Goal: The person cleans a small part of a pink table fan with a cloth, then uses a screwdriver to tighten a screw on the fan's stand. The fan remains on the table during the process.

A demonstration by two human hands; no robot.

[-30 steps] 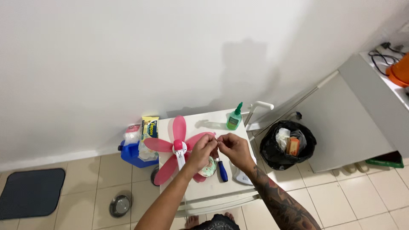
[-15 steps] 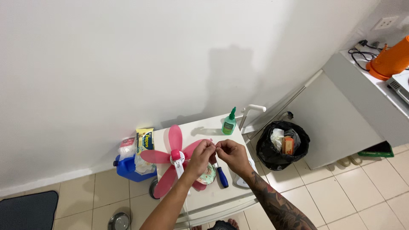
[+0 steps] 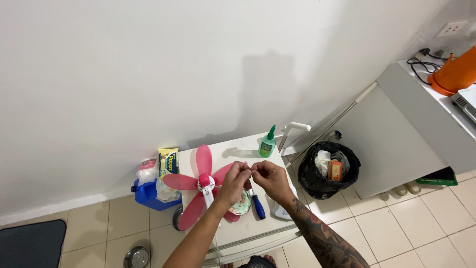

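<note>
Left hand [image 3: 234,179] and right hand [image 3: 267,178]: raised together over the near middle of the small white table [image 3: 233,149], fingertips meeting and pinched shut on something too small to make out; compared with half a second and a second ago they keep the same pinched meeting point, so the fine finger work appears to be continuing with no release or change of grip. Beneath the hands: a pink fan blade assembly [image 3: 201,186] lying flat on the left part of the table, white hub at its middle; a round patterned piece [image 3: 242,203] just under the left wrist; a blue-handled screwdriver [image 3: 258,205] just right of it, untouched. Far right corner of the table: green squeeze bottle [image 3: 267,144], upright. Left of the table, on the floor: blue container [image 3: 146,193] and yellow packet [image 3: 168,161]. Right of the table: black bin [image 3: 327,168] with rubbish. Far right: grey counter with orange cone [image 3: 453,74]. The view has shifted slightly rather than the items
</note>
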